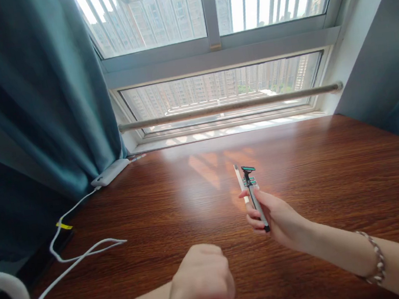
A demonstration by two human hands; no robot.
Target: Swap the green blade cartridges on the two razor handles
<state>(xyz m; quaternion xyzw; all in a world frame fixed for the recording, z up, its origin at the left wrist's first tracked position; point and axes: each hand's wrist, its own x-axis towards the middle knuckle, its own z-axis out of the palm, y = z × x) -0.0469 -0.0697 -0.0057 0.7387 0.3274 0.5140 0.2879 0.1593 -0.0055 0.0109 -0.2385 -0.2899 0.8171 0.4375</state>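
Note:
My right hand [273,216] is closed around the ridged grey and black handle of a razor [258,208], held over the table with its teal-edged head pointing away from me. Close behind the razor neck is a small clear piece with teal strips [253,180]; whether it lies on the table or is in the hand I cannot tell. A slim white stick with a dark tip, like a toothbrush [239,178], runs alongside, partly behind my fingers. My left hand [203,282] is a fist at the lower middle, with nothing showing from it; its fingertips are mostly hidden.
The brown wood-grain table [147,201] reaches a barred window with a metal rail [231,108]. At the left, a white power strip [110,173] touches the blue curtain [35,93], and a white cable [84,255] loops over the table. A curved white piece [18,298] stands lower left.

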